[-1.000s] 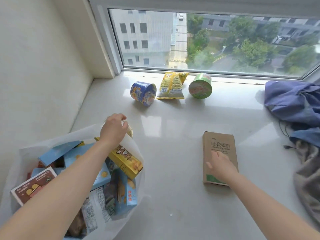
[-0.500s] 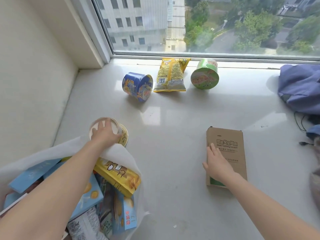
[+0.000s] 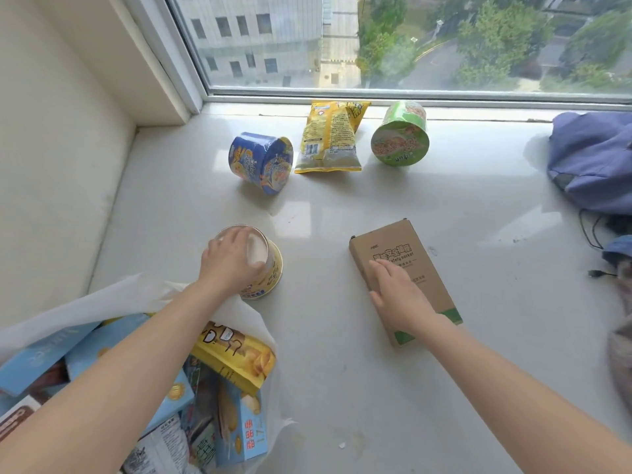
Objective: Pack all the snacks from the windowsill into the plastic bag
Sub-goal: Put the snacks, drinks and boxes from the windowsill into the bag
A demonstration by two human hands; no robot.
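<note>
The pale windowsill (image 3: 376, 388) fills most of the view and is bounded at the far edge by the window pane (image 3: 410, 39). A white plastic bag (image 3: 136, 289) is seen open at the near left corner. It is already packed with snack cartons, among them a yellow carton (image 3: 236, 354) and a light-blue carton (image 3: 239, 429). A blue fabric bundle (image 3: 595, 159) is heaped at the right edge of the sill.

A brown cardboard box (image 3: 403, 244) lies flat near the centre right. It is pressed from above by the right hand (image 3: 396, 292), whose fingers are laid straight and flat on the lid and close round nothing.

Three snacks are lined up near the pane, well apart from the bag. A blue cup (image 3: 261, 162) is tipped on its side at the left, a yellow packet (image 3: 330, 138) lies flat in the middle, and a green cup (image 3: 400, 138) is tipped on its side at the right.

A yellow cup (image 3: 270, 275) is seen inverted, white base uppermost, just beyond the rim of the bag. Its base is gripped by the left hand (image 3: 229, 265), with the fingers curled over the edge. Whether the cup touches the sill cannot be told.
</note>
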